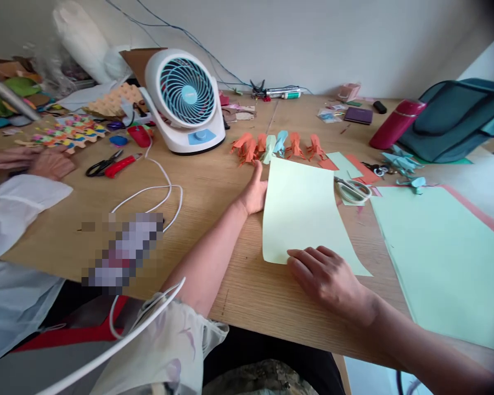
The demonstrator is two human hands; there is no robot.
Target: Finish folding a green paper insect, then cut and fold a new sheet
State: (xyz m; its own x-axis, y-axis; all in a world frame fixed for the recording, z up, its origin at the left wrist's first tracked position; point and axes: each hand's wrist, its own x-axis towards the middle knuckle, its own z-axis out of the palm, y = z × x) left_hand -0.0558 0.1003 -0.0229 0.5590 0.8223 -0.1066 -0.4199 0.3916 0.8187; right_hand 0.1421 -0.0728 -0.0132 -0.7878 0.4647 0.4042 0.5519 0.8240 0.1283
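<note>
A pale green sheet of paper (302, 211) stands slightly bent over the table in front of me. My left hand (255, 192) grips it by the left edge, thumb raised and the other fingers partly hidden behind the sheet. At the lower edge, my right hand (323, 274) is closed with curled fingers on the paper. Just beyond the sheet is a row of folded paper figures, including orange ones (295, 145), a pale green one (269, 148) and a blue one (280, 141). White-handled scissors (353, 191) lie right of the sheet.
A large stack of green paper (444, 252) lies to the right. Behind it are a teal bag (456, 120) and a red bottle (397, 124). A white fan (185, 99) stands back left; a cable, black scissors (102, 164) and a red cutter (121, 165) lie near another person's hands (51, 163).
</note>
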